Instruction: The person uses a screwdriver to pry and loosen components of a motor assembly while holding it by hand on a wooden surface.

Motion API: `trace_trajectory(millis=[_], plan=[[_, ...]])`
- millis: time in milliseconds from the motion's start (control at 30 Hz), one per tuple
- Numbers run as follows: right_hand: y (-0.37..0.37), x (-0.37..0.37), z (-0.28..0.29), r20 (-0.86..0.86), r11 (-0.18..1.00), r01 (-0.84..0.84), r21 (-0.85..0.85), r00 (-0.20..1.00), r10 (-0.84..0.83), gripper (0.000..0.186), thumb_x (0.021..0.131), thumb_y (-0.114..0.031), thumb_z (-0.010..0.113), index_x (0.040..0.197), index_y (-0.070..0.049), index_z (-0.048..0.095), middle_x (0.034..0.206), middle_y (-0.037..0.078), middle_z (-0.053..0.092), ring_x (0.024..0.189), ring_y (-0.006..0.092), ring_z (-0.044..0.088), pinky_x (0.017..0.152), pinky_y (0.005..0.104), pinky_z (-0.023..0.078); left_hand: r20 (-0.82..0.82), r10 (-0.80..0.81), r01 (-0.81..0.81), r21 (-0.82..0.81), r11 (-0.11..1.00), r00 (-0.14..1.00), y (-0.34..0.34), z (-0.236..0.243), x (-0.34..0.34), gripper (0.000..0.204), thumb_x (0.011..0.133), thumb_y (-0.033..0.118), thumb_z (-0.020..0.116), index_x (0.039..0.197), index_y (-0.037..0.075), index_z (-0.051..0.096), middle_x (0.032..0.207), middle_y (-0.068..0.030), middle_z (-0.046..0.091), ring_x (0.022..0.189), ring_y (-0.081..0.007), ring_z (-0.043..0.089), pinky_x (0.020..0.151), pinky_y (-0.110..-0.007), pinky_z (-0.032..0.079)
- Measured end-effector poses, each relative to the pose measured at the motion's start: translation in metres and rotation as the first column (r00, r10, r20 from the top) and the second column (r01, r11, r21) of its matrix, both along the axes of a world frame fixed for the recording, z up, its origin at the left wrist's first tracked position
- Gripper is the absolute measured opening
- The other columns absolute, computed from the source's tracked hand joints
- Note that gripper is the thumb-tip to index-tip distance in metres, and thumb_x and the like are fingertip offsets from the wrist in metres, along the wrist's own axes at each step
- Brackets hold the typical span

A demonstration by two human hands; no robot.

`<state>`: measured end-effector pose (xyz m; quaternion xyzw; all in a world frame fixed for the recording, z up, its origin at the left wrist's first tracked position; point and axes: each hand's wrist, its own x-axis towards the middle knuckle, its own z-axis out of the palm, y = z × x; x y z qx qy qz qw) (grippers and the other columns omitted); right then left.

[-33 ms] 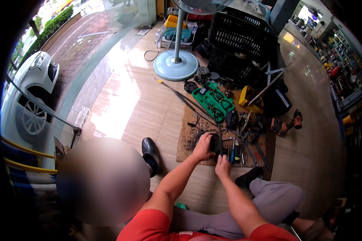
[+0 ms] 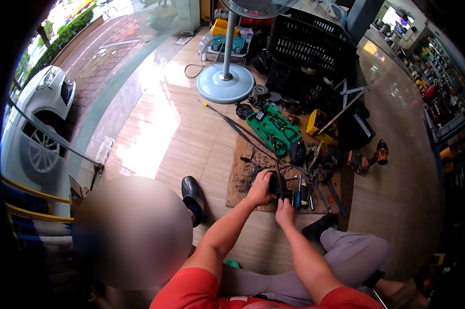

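Observation:
Over the worn brown board (image 2: 237, 193) on the floor, my left hand (image 2: 260, 190) is curled round a dark, rounded part (image 2: 278, 186); its exact kind cannot be made out. Close on its right, my right hand (image 2: 285, 212) pinches the lower end of a thin black cable or rod (image 2: 279, 175), which crosses in front of the dark part. From the far side, a long black cord (image 2: 232, 122) with a yellow tip runs toward my hands. A blue-handled screwdriver (image 2: 298, 198) and a yellow-and-black handled tool (image 2: 304, 195) lie right of my right hand.
Beyond the hands lie an open green tool case (image 2: 273, 129), a yellow container (image 2: 322, 127) and an orange-black cordless drill (image 2: 381, 153). Black crates (image 2: 310, 56) and a fan's blue base (image 2: 225, 85) stand farther back. A blurred round shape covers the lower left.
The upper part of the black cable or rod has shifted slightly left, together with my right hand. My left hand stays nearly in place.

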<state>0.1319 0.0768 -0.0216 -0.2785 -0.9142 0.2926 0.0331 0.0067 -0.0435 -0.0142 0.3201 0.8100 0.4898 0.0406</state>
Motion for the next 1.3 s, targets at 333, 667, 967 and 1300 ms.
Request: trace_trajectory(millis=[333, 667, 967, 1300], plan=[[0.0, -0.008, 0.002, -0.271, 1.0, -0.018, -0.02, 0.962, 0.012, 0.027, 0.101, -0.026, 0.05, 0.089, -0.002, 0.054, 0.082, 0.029, 0.061, 0.083, 0.0505, 0.058, 0.066, 0.0552, 0.044, -0.137, 0.002, 0.0, 0.014, 1.0, 0.991, -0.002, -0.029, -0.015, 0.103, 0.047, 0.019, 0.093, 0.134, -0.003, 0.044, 0.14, -0.0259, 0.045, 0.134, -0.0436, 0.04, 0.115, -0.045, 0.033], [0.051, -0.002, -0.038, -0.259, 0.998, 0.016, -0.054, 0.966, -0.029, 0.037, 0.103, -0.034, 0.048, 0.085, -0.002, 0.054, 0.06, 0.012, 0.056, 0.049, 0.0253, 0.056, 0.047, 0.04, 0.043, 0.096, 0.125, -0.136, 0.126, 0.983, 0.988, 0.013, 0.006, -0.012, 0.091, 0.058, 0.021, 0.091, 0.135, -0.001, 0.047, 0.141, -0.0228, 0.046, 0.132, -0.0386, 0.044, 0.111, -0.041, 0.037], [0.031, 0.0, 0.01, 0.092, 0.673, 0.291, -0.681, 0.944, -0.316, 0.027, 0.105, -0.033, 0.047, 0.091, -0.01, 0.047, 0.061, -0.001, 0.041, 0.043, 0.0106, 0.039, 0.037, 0.0274, 0.031, 0.667, 0.713, -0.909, -0.404, 0.105, -0.214, 0.023, -0.063, 0.035, 0.041, 0.093, 0.027, 0.065, 0.119, -0.004, 0.059, 0.115, -0.0226, 0.064, 0.104, -0.034, 0.063, 0.092, -0.041, 0.049], [0.026, 0.008, 0.078, 0.29, 0.731, 0.37, -0.573, 0.926, -0.241, 0.023, 0.103, -0.026, 0.053, 0.088, -0.011, 0.044, 0.063, -0.001, 0.042, 0.044, 0.0099, 0.041, 0.037, 0.0271, 0.033, 0.796, 0.591, -0.837, -0.411, 0.362, -0.135, 0.062, -0.026, 0.069, 0.042, 0.098, 0.039, 0.055, 0.1, -0.003, 0.061, 0.107, -0.025, 0.061, 0.101, -0.0382, 0.058, 0.091, -0.047, 0.045]])
